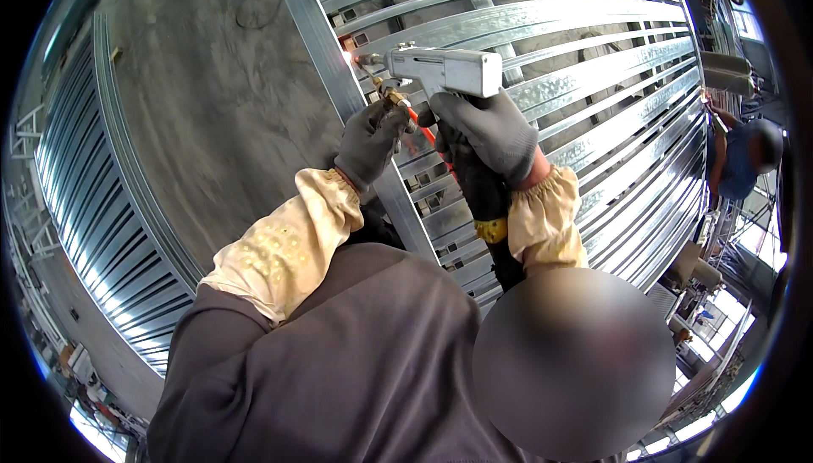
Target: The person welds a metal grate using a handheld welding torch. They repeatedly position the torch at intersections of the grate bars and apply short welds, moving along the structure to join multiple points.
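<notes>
My right hand (pixel 495 129), in a grey glove, is wrapped round the handle of a white handheld welding gun (pixel 449 69). The gun's nozzle points left at a galvanised steel side rail (pixel 306 27), where a small orange-red glow shows at a joint. My left hand (pixel 370 143), gloved too, is closed on a brass fitting (pixel 396 97) below the nozzle. An orange tube (pixel 426 133) runs from that fitting toward the right. A thick black cable (pixel 484 188) hangs from the handle past my right sleeve. Cream sleeve covers are on both forearms.
Long galvanised slats (pixel 584 82) of the panel spread to the right of the rail. Another slatted metal panel (pixel 110 234) stands at the left, across a grey floor (pixel 212 99). At the far right a person in blue (pixel 738 158) is by the panel's other end.
</notes>
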`<state>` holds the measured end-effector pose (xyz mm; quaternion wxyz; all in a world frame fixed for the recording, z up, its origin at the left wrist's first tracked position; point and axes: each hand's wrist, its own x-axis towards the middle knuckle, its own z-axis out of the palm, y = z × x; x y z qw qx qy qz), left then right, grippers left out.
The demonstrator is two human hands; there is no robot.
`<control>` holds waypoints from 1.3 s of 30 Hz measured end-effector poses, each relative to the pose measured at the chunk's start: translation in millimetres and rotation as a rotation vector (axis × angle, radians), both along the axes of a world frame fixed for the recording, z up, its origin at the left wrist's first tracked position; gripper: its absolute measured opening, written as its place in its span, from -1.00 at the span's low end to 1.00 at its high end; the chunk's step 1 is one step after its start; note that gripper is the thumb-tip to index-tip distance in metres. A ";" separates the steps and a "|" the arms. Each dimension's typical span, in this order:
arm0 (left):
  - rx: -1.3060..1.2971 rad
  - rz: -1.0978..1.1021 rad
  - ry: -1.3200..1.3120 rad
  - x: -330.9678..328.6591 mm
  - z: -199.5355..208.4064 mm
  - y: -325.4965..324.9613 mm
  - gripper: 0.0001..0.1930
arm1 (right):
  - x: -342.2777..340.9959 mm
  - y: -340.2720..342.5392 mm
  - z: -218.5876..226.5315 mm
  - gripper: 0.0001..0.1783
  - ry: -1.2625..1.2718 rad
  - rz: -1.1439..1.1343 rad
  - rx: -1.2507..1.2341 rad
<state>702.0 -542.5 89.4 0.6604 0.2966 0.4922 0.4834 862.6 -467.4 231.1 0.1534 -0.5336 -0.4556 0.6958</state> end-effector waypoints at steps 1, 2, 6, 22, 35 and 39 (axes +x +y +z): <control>-0.019 0.006 -0.035 1.2 -3.5 0.0 -0.73 | 0.1 0.4 -1.0 -0.76 0.002 0.009 0.010; -0.023 0.000 -0.024 1.5 -6.3 0.7 -0.73 | -0.1 0.0 -1.7 -0.76 0.019 0.006 0.031; -0.022 0.011 -0.009 4.8 -14.6 0.1 -0.70 | 3.0 0.2 -8.9 -0.75 0.035 0.031 0.073; 0.027 0.067 0.079 9.9 -28.2 -2.0 -0.71 | 8.6 6.2 -27.1 -0.76 0.096 0.062 0.081; 0.017 0.073 0.074 13.7 -23.0 -1.2 -0.71 | 11.0 4.9 -26.2 -0.75 0.089 0.064 0.127; -0.028 0.041 0.117 11.7 -17.9 -0.4 -0.69 | 13.4 4.8 -27.7 -0.75 0.083 0.077 0.135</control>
